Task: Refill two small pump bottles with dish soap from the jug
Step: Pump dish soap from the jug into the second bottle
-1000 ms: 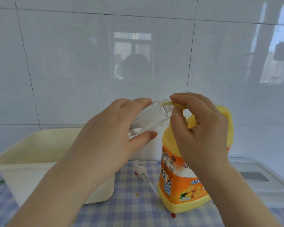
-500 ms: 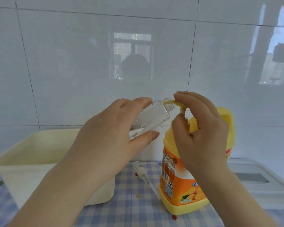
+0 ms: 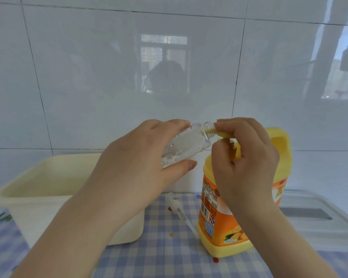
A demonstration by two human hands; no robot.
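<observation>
My left hand (image 3: 133, 169) grips a small clear bottle (image 3: 186, 146), tilted with its open threaded neck pointing right; bubbles and a little liquid show inside. The yellow and orange dish soap jug (image 3: 225, 215) stands upright on the checked cloth. My right hand (image 3: 243, 157) is curled over the jug's yellow pump head (image 3: 226, 135), whose spout meets the bottle's neck. A loose white pump top (image 3: 178, 209) with its tube lies on the cloth between the tub and the jug. A second small bottle is not in sight.
A cream plastic tub (image 3: 24, 197) stands at the left on the blue checked tablecloth (image 3: 165, 255). A clear plastic lid or tray (image 3: 317, 215) lies at the right behind the jug. A white tiled wall rises close behind everything.
My right hand has dropped slightly on the pump head. The bottle stays tilted against the spout in my left hand.
</observation>
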